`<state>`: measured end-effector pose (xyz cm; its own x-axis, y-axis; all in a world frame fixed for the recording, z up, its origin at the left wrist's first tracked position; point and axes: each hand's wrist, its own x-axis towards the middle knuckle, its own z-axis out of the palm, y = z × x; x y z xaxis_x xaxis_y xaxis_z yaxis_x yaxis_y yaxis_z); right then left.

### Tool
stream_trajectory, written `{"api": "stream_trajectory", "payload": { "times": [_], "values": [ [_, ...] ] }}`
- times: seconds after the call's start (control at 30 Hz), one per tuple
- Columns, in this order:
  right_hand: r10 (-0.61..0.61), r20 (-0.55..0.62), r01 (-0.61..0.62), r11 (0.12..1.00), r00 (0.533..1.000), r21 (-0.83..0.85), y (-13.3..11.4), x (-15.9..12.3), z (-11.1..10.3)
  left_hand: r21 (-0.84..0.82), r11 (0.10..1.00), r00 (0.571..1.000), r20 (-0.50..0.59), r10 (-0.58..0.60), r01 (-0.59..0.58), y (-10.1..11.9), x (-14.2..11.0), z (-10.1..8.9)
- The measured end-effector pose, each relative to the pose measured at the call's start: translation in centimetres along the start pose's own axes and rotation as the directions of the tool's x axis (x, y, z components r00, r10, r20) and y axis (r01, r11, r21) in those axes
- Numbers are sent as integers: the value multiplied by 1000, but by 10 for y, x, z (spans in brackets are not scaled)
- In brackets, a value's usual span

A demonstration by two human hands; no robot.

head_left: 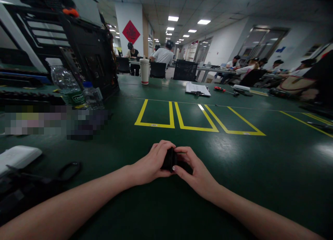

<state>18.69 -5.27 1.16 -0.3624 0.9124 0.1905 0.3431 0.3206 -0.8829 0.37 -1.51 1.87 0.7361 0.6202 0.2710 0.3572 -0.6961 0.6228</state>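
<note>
Over the green tabletop (145,205), my left hand (151,162) curls around a small black boxy object (169,159). Its fingers go over the top and its thumb lies along the near lower side. From the other side, my right hand (199,170) closes on the same object with thumb and forefinger at its right edge. Fingers hide much of the object, so its exact kind cannot be made out. Dark shadow fills the gap inside my right hand.
Yellow tape outlines (156,125) mark the table beyond my hands. Farther back are a white cup (144,71), a clipboard (197,89) and a red-handled screwdriver (220,89). Bottles (65,82), black equipment (91,59), a white device (19,156) and dark cables (69,170) occupy the left.
</note>
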Motion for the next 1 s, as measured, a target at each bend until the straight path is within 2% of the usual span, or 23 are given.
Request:
{"api": "stream_trajectory", "payload": {
  "times": [0.1,0.23,0.37,0.63,0.9,1.0],
  "values": [
    [14,21,-14,1000,1000,-9,-2,0,0,-4,1000,999,28,-23,23,3,-1,-2],
    [-29,17,29,999,999,-28,-2,0,-1,-3,1000,999,30,-26,26,4,0,-4],
    [-64,-7,63,996,998,-69,0,-1,-1,-4,1000,1000,16,12,-12,4,0,-3],
    [15,7,-15,999,1000,-29,-2,1,-1,-14,1000,1000,3,-24,24,2,-1,-1],
    [-74,2,74,995,997,-63,0,-1,0,-22,1000,999,27,-21,21,6,-1,-5],
    [-62,-6,62,997,998,-44,0,-2,0,-25,1000,999,30,-16,17,7,-1,-6]
  ]
}}
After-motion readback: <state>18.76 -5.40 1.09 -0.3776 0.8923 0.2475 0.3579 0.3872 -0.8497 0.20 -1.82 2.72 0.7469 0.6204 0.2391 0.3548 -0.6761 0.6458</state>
